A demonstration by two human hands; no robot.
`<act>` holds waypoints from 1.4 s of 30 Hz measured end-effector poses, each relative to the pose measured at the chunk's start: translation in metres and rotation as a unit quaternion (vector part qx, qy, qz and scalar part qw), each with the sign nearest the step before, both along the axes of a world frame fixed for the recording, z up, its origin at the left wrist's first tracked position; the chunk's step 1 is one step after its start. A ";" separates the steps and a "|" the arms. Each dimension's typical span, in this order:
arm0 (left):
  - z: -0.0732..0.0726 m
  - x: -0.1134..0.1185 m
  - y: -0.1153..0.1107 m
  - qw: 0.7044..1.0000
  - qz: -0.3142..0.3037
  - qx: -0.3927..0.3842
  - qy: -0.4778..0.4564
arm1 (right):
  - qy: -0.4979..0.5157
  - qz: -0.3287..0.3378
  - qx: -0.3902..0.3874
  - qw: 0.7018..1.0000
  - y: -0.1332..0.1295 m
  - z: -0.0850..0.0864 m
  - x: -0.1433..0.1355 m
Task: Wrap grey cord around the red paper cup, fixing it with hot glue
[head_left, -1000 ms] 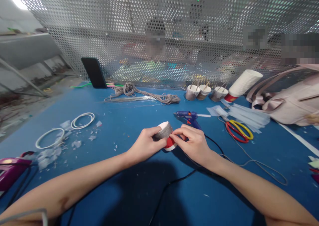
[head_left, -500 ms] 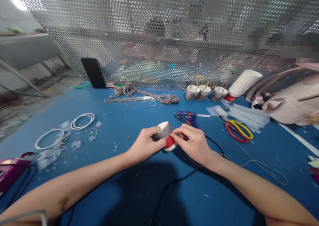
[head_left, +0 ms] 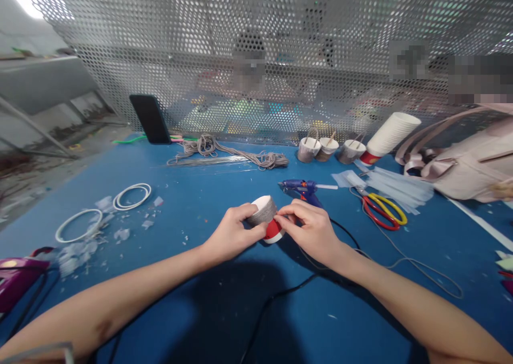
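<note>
A red and white paper cup (head_left: pixel 273 230) lies tilted in my left hand (head_left: pixel 235 230), whose fingers and thumb clasp its side. Grey cord covers the upper part of the cup; its red part is bare. My right hand (head_left: pixel 306 225) pinches at the cup's side, at the border of the cord and the red. The pinched piece seems to be the grey cord (head_left: pixel 417 265), whose loose length trails over the table to the right. Just behind my right hand rests a blue hot glue gun (head_left: pixel 300 186) with a clear stick in its back.
Scissors (head_left: pixel 385 211) with red and yellow handles lie right, beside translucent glue sticks (head_left: pixel 401 187). Cord-wrapped cups (head_left: pixel 308 151) and a cup stack (head_left: pixel 395 134) stand at the back. Left are white rings (head_left: pixel 132 196) and plastic scraps. A phone (head_left: pixel 150 119) leans against the perforated metal screen (head_left: pixel 200 59).
Both hands keep almost the same hold on the cup and cord. The view has shifted very slightly; nothing else has visibly moved.
</note>
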State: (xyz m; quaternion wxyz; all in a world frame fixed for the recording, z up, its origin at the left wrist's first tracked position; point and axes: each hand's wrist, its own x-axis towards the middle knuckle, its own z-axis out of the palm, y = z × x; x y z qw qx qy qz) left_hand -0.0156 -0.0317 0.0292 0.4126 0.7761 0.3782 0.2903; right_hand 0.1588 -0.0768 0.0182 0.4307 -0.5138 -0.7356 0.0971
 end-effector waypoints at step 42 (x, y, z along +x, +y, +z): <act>-0.004 -0.002 0.003 0.997 -0.022 -0.078 -0.015 | -0.016 0.028 0.066 0.997 -0.003 0.007 0.004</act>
